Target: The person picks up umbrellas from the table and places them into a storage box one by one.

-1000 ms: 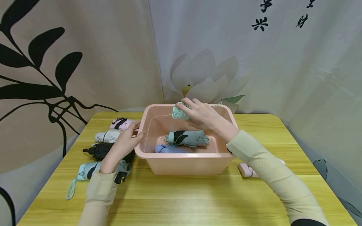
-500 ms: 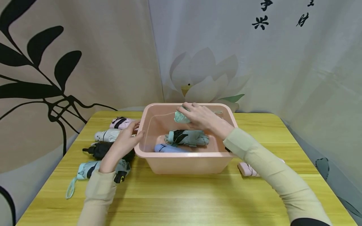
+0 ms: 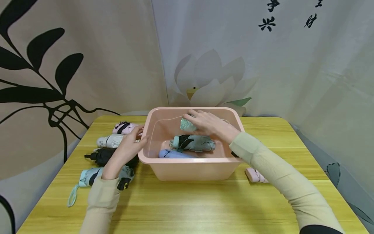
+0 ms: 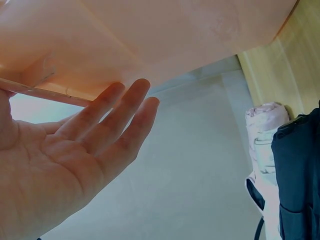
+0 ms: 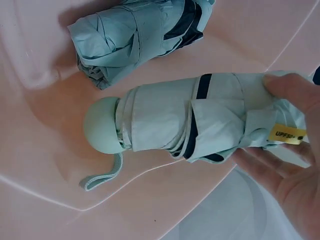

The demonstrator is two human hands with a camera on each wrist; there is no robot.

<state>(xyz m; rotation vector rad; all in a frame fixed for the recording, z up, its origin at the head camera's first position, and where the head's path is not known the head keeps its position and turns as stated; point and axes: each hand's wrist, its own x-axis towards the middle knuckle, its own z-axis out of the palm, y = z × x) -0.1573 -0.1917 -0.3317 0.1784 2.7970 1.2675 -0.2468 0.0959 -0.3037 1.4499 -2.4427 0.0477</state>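
My right hand (image 3: pixel 210 123) holds a folded mint-green umbrella (image 5: pixel 170 120) inside the pink basin (image 3: pixel 193 161). Its thumb lies on one side and its fingers on the other, near the yellow tag. A rounded end cap and a wrist strap show at the far end. The left hand (image 3: pixel 131 144) rests at the basin's left rim, its extended fingers (image 4: pixel 125 115) against the outer wall. On the basin floor lie a grey-green folded umbrella with a black pattern (image 3: pixel 201 143) and a blue one (image 3: pixel 175 154), partly hidden by the front rim.
Left of the basin lie several folded umbrellas: pink (image 3: pixel 124 127), white (image 3: pixel 112 140), black (image 3: pixel 103 156) and light blue with a looped strap (image 3: pixel 87 177). A pink one (image 3: pixel 255 175) lies right, partly under the right sleeve. A printed curtain (image 3: pixel 117 65) hangs behind the table (image 3: pixel 187 208).
My right hand has lowered the mint-green umbrella slightly, deeper into the basin. The left hand keeps its place at the rim.
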